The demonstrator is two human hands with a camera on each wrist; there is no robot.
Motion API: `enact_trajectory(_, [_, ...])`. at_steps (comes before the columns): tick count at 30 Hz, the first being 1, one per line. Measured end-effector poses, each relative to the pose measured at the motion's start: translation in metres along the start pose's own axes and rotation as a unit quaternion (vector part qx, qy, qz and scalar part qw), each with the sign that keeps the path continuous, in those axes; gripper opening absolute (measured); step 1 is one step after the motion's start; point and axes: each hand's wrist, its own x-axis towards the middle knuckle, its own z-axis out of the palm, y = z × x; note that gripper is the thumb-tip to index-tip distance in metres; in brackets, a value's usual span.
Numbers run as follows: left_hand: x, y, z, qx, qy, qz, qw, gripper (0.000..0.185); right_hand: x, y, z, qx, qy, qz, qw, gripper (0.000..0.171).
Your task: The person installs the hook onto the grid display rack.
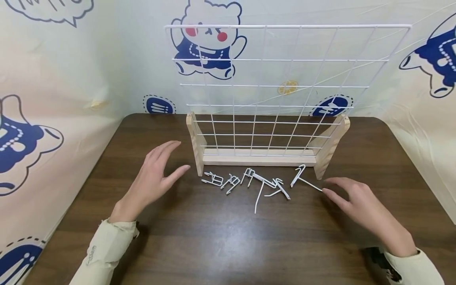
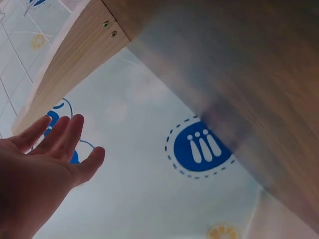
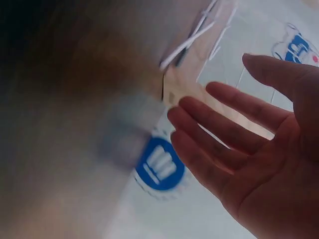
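My left hand hovers over the table left of the wooden stand, fingers extended and thumb apart, holding nothing. My right hand is at the right, its fingers loosely spread; thumb tip and stem end of a white wire hook meet in the head view. Nothing lies between those fingers in the right wrist view, where a white hook shows beyond them. Several more white wire hooks lie in a loose row before the stand. A white wire grid panel rises from the wooden stand.
The dark brown wooden table has rounded far corners. Behind and beside it hangs a pale backdrop printed with blue cartoon bears. The stand's left side leg shows two screws in the left wrist view.
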Motion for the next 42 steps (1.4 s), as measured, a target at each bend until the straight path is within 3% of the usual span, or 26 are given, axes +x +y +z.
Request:
enact_trajectory(6, [0.021, -0.004, 0.001, -0.054, -0.022, -0.058, 0.9966, 0.064, 0.004, 0.005, 0.009, 0.036, -0.002, 0.018, 0.999, 0.019])
enact_trajectory(11, [0.043, -0.004, 0.006, -0.128, -0.013, -0.084, 0.9881, 0.062, 0.002, 0.008, 0.01, 0.064, -0.01, 0.071, 0.995, 0.016])
enact_trajectory(15, [0.059, -0.005, 0.009, -0.23, -0.015, -0.111, 0.9669, 0.059, -0.002, 0.009, 0.01, 0.1, -0.044, 0.093, 0.99, 0.021])
enact_trajectory(19, [0.07, -0.008, 0.011, -0.305, -0.027, -0.122, 0.944, 0.054, -0.003, 0.01, 0.012, 0.114, -0.065, 0.08, 0.988, 0.021])
enact_trajectory(25, [0.077, -0.002, 0.013, -0.363, -0.053, -0.099, 0.9252, 0.047, -0.007, 0.015, 0.015, 0.116, -0.058, 0.045, 0.991, 0.014])
enact_trajectory(31, [0.076, 0.012, 0.005, -0.355, -0.06, -0.096, 0.9278, 0.042, -0.009, 0.015, 0.021, 0.111, -0.052, 0.022, 0.992, 0.017])
enact_trajectory(37, [0.076, 0.01, 0.007, -0.372, -0.058, -0.089, 0.9221, 0.041, -0.011, 0.016, 0.021, 0.1, -0.046, 0.012, 0.994, 0.026])
enact_trajectory(42, [0.076, 0.008, 0.007, -0.368, -0.061, -0.1, 0.9223, 0.041, -0.011, 0.013, 0.022, 0.105, -0.05, 0.018, 0.993, 0.021])
